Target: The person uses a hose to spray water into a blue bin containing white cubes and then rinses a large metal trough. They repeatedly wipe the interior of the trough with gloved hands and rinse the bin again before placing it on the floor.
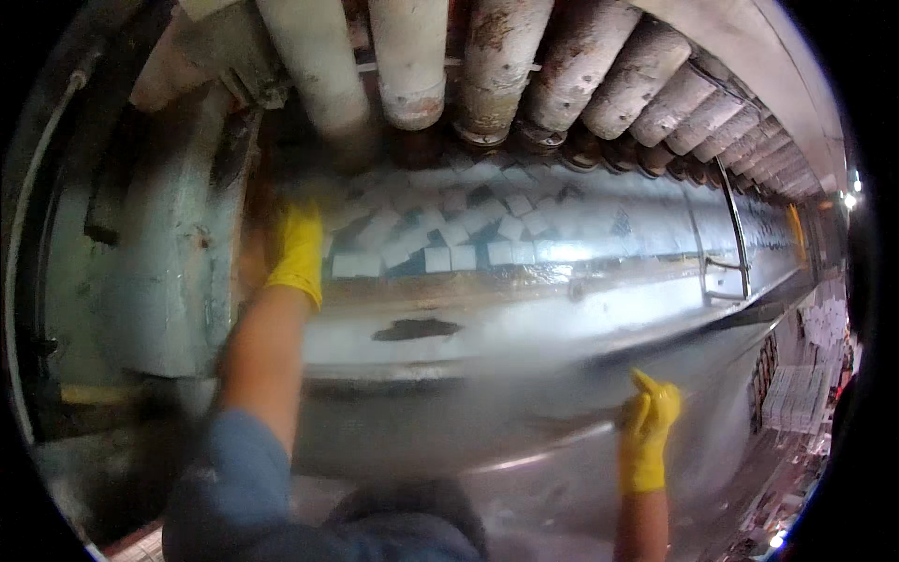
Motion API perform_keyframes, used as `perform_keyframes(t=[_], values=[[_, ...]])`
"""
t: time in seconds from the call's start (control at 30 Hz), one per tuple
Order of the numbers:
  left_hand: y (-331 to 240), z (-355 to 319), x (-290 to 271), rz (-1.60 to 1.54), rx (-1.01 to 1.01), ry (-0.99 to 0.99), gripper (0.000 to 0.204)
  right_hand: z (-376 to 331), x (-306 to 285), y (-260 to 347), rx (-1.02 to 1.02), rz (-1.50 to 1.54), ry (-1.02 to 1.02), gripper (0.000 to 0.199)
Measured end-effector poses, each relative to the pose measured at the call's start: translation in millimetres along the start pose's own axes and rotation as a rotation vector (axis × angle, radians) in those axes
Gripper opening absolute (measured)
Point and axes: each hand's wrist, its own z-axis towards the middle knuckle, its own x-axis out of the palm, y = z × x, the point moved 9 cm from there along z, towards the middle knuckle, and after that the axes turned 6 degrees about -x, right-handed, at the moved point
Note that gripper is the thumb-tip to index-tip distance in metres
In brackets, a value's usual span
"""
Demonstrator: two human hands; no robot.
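White, square-faced pieces (464, 258) lie scattered on a wet, dark bluish surface (581, 225) in a long trough; some overlap, and several line its near edge. Haze blurs part of them. My left hand (301, 245), in a yellow rubber glove, reaches over the left end of the trough beside the nearest pieces. Its fingertips fade into the haze, so whether they hold anything is hidden. My right hand (651, 412), also yellow-gloved, hovers in front of the trough at the right, touching no piece. One finger sticks out, the others are loosely bent, and nothing shows in them.
Thick, stained pipes (407, 66) hang in a row over the trough's far side. A metal handle (730, 272) crosses it at the right. Along the near side runs a metal ledge (524, 323). White stacked packages (796, 398) stand at far right.
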Motion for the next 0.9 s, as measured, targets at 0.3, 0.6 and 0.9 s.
perform_keyframes(t=[0.3,0.6,0.9], values=[[-110.9,-100.5,-186.6,-0.498,0.383,-0.014,0.078,39.2,-42.8,64.7,-0.016,-0.031,-0.195,0.010],[-211.3,-432.9,-259.1,-0.169,1.486,0.793,0.077,41.3,-25.3,54.6,-0.087,0.059,-0.274,0.026],[-265.1,-493.7,-221.0,-0.152,1.257,0.442,0.058,32.6,-29.1,36.7,-0.064,0.014,-0.085,0.031]])
